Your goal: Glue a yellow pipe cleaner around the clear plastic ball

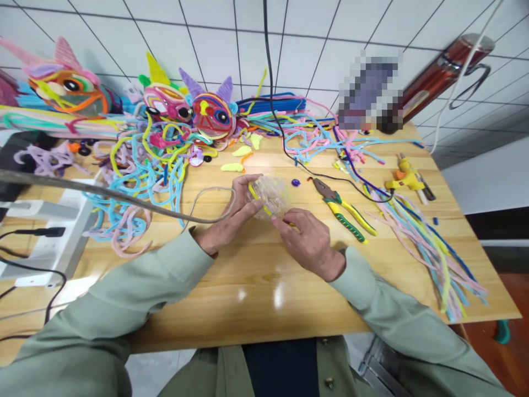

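Both my hands meet over the middle of the wooden table (256,292). My left hand (229,218) curls its fingers round a pale, see-through ball shape (270,194) wrapped with a yellow strand. From the right, my right hand (308,240) pinches the ball's lower edge with its fingertips. Just to the right of my right hand lie green and yellow pliers (345,209). Close behind the ball sits a small purple bead (295,182).
Tangled pipe cleaners (140,165) cover the back left, with colourful fuzzy animal heads (212,113) behind them. A long pipe-cleaner bundle (430,231) runs down the right side. A yellow glue gun (407,176) lies at far right. Cables cross the table.
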The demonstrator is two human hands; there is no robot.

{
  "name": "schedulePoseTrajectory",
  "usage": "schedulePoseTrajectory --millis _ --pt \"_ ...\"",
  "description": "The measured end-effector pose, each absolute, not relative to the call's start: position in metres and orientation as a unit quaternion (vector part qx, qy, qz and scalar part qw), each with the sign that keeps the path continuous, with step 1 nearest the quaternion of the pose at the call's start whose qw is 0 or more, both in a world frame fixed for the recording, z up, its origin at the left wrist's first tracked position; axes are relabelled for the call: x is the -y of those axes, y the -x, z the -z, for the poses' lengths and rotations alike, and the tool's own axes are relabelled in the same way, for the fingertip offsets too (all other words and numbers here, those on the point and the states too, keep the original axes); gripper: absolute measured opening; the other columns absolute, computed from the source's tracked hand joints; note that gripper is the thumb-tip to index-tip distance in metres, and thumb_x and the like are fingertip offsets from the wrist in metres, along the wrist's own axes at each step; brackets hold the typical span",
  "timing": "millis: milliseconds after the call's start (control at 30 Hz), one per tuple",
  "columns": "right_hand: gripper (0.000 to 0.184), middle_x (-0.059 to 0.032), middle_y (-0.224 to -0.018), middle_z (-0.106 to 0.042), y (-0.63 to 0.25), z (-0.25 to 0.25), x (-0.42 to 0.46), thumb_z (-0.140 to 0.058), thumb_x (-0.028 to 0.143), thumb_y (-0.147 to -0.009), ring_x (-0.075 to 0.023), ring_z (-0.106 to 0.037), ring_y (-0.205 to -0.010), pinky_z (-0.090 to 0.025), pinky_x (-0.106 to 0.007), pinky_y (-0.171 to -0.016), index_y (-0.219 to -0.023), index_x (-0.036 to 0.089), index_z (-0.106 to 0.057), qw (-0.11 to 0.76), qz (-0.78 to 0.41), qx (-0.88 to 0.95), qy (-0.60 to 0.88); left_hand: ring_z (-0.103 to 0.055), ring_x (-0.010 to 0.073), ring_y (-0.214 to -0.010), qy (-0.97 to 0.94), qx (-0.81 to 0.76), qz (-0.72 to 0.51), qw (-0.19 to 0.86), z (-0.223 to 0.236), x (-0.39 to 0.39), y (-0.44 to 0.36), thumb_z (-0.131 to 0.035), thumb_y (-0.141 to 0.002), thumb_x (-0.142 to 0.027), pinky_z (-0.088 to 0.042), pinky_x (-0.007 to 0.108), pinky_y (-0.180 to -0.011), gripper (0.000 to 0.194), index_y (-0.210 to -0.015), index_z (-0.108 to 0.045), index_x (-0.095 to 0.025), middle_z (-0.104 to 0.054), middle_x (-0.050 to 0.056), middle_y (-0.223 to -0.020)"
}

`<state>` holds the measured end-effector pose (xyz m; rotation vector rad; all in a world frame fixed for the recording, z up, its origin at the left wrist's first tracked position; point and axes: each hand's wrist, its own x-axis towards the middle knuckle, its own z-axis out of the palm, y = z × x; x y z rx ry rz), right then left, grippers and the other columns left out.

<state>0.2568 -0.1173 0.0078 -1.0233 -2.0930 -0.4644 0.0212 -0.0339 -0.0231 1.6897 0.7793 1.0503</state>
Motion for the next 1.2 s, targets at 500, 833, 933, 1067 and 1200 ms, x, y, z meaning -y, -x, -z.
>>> schedulePoseTrajectory --millis 500,833,933,1067,1200 --pt "0.038 -0.0033 -0.098 -0.08 -0.261 -0.0094 0.1178 -0.069 0.001 -0.108 -0.0163 -0.079 -0.096 -0.066 -0.028 -0.089 -0.136 0.024 -0.078 0.364 0.167 0.823 0.403 -0.064 0.0324 -0.145 -0.655 -0.317 -0.449 0.518 0.0322 0.025 -0.0272 -0.055 -0.12 -0.075 -0.062 0.05 -0.119 0.053 -0.156 -0.055 -0.036 -0.065 0.009 -0.155" --pt "0.038 -0.0031 -0.099 -0.078 -0.2615 -0.0086 0.1187 -0.067 0.0 -0.108 -0.0159 -0.078 -0.1 -0.064 -0.027 -0.092 -0.133 0.026 -0.081 0.359 0.168 0.825 0.404 -0.065 0.0309 -0.139 -0.654 -0.326 -0.431 0.53 0.0276 0.0263 -0.0247 -0.065 -0.116 -0.076 -0.064 0.046 -0.112 0.058 -0.157 -0.054 -0.038 -0.062 0.008 -0.154" --pt "0.035 -0.003 -0.099 -0.078 -0.2611 -0.0094 0.1182 -0.069 0.002 -0.109 -0.0158 -0.078 -0.098 -0.064 -0.027 -0.09 -0.13 0.026 -0.081 0.36 0.173 0.824 0.403 -0.068 0.029 -0.126 -0.664 -0.318 -0.431 0.522 0.0275 0.026 -0.0241 -0.065 -0.116 -0.077 -0.066 0.044 -0.102 0.058 -0.158 -0.053 -0.038 -0.063 0.008 -0.146" --pt "0.034 -0.0024 -0.097 -0.079 -0.2599 -0.0093 0.1178 -0.07 0.001 -0.109 -0.0151 -0.078 -0.094 -0.065 -0.027 -0.087 -0.13 0.026 -0.08 0.366 0.173 0.821 0.404 -0.068 0.0281 -0.12 -0.668 -0.316 -0.427 0.521 0.0268 0.0262 -0.0241 -0.063 -0.115 -0.079 -0.067 0.042 -0.096 0.06 -0.157 -0.052 -0.037 -0.062 0.008 -0.14" --pt "0.035 -0.0023 -0.099 -0.08 -0.2591 -0.0092 0.1183 -0.07 0.002 -0.109 -0.015 -0.079 -0.096 -0.065 -0.027 -0.087 -0.131 0.027 -0.079 0.365 0.169 0.822 0.402 -0.066 0.0279 -0.117 -0.669 -0.313 -0.431 0.518 0.027 0.0261 -0.0247 -0.063 -0.115 -0.08 -0.065 0.041 -0.093 0.06 -0.157 -0.052 -0.038 -0.061 0.007 -0.139"
